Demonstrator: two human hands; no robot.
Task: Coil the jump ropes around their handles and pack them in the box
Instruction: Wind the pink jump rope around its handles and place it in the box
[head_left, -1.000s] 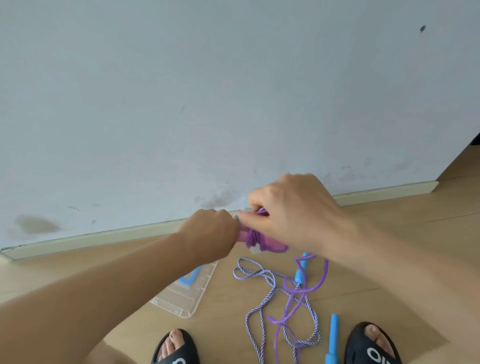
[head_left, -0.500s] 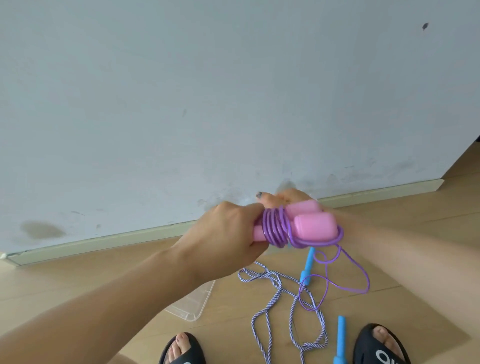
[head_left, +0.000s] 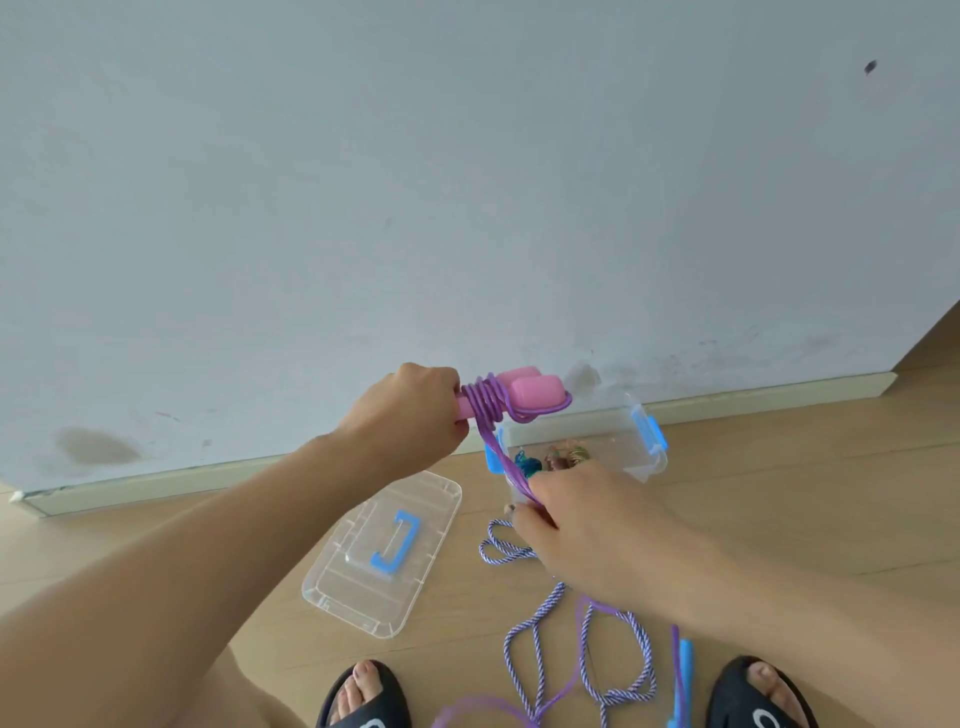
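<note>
I see left hand (head_left: 410, 410) gripping pink plastic handles (head_left: 524, 391), lying crosswise | right hand (head_left: 587, 525) pinching purple cord (head_left: 506, 457) taut, down-right of them.

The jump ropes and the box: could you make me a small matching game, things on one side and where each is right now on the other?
Things:
1. pink handles
2. purple rope
3. box lid
4. striped rope

Places:
A. flat on the floor beside the box
B. loose on the floor by the feet
C. gripped in the left hand
D. coiled round the handles, then running down to the right hand

Pairs: 1-C, 2-D, 3-A, 4-B
</note>
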